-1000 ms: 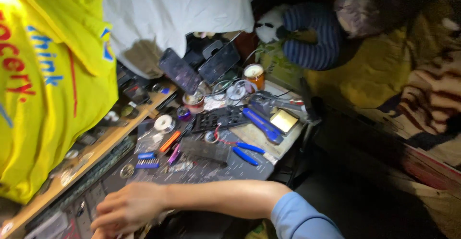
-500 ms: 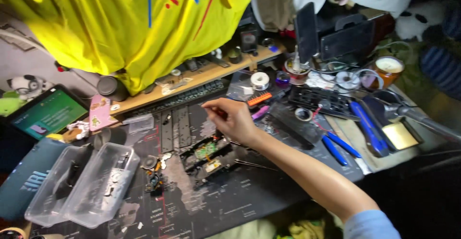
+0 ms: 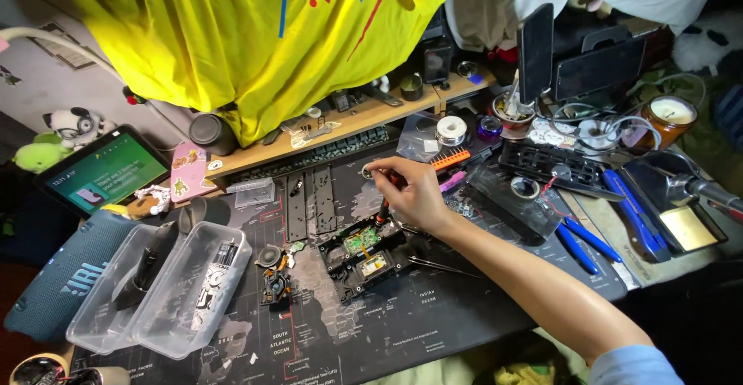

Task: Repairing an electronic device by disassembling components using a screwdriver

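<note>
One hand, the right (image 3: pixel 410 191), has moved onto the opened controller (image 3: pixel 364 255), fingers now pinching a screwdriver (image 3: pixel 385 205) above its board; left unseen.

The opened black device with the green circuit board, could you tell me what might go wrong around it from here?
The right hand holds a screwdriver upright over the opened black device; a slip might scratch its green circuit board. The tweezers lie loose beside the forearm and could be swept off the mat. The small loose parts to the left might be knocked or lost.
</note>
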